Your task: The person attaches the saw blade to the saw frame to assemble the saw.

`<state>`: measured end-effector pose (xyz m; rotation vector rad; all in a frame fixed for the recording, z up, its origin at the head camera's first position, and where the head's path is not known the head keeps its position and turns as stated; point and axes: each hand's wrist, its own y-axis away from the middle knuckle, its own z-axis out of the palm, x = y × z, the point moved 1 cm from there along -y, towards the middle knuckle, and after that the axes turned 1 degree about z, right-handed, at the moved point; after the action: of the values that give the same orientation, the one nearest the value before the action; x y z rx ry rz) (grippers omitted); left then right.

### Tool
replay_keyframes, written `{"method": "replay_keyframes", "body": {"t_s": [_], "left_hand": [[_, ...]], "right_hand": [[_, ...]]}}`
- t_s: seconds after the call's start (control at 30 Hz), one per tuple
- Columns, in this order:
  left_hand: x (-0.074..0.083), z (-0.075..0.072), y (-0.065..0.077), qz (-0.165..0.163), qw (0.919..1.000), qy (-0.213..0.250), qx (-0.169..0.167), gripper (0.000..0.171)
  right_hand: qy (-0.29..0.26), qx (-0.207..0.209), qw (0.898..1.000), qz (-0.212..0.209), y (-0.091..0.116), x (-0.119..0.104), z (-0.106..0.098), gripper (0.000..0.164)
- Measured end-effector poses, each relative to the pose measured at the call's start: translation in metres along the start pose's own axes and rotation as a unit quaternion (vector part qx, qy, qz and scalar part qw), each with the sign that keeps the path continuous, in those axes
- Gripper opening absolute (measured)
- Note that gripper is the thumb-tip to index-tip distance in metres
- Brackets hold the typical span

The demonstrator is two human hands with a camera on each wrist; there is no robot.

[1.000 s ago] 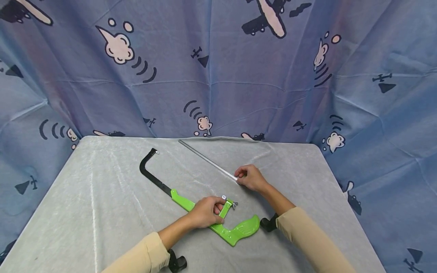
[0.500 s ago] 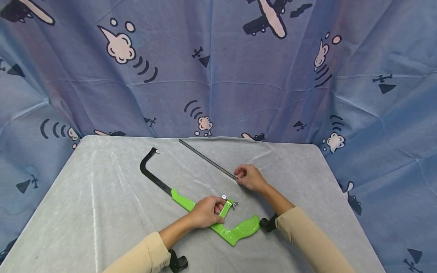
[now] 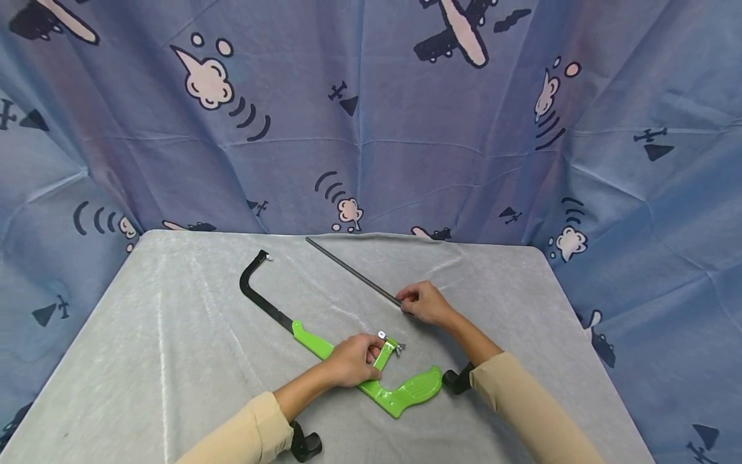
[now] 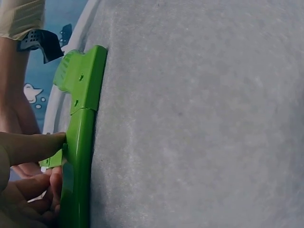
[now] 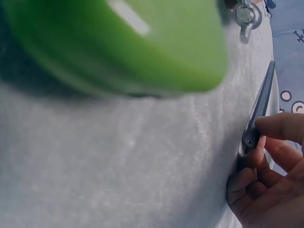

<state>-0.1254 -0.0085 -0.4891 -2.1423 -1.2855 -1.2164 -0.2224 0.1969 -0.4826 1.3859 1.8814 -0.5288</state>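
Observation:
A hacksaw frame [image 3: 313, 343] lies slantwise on the table, with a black curved front and a green rear half and handle [image 3: 418, 388]. My left hand [image 3: 351, 361] grips the green part at its short upright arm; the left wrist view shows the thumb [image 4: 42, 146] against it. A wing nut [image 5: 246, 15] sits on that arm's end. Further back, my right hand [image 3: 426, 301] pinches a long thin grey hacksaw blade [image 3: 352, 272] near its closer end. Thumb and fingers hold it, and a small hole shows in that end in the right wrist view. The blade stands apart from the frame.
A light grey cloth covers the table [image 3: 145, 322]. Behind it hangs a blue curtain [image 3: 290, 116] printed with planes and clouds, which also runs along the sides. Black wrist-worn devices [image 3: 305, 443] sit at both cuffs.
The blade's face has turned from shiny silver to dark grey, so it is angled slightly differently. Both hands keep their holds, and the view has shifted a little.

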Motion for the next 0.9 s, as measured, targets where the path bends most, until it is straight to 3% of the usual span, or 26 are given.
{"method": "replay_keyframes", "body": {"t_s": [0.17,0.3,0.6,0.9], "left_hand": [[0.001,0.0,0.0,-0.006,0.9999,-0.002,-0.009,0.038],[0.001,0.0,-0.002,-0.008,0.9998,0.0,-0.018,0.035],[0.002,-0.004,-0.003,0.011,0.9995,0.01,-0.026,0.035],[-0.001,-0.004,-0.002,0.024,0.9995,-0.002,-0.019,0.039]], "right_hand": [[0.0,-0.015,1.0,0.005,0.0,-0.001,-0.001,0.016],[-0.025,-0.04,0.998,0.033,0.002,-0.003,-0.003,0.016],[-0.117,-0.089,0.983,0.106,0.005,-0.012,-0.006,0.024],[-0.139,-0.111,0.976,0.122,0.006,-0.012,-0.003,0.027]]}}
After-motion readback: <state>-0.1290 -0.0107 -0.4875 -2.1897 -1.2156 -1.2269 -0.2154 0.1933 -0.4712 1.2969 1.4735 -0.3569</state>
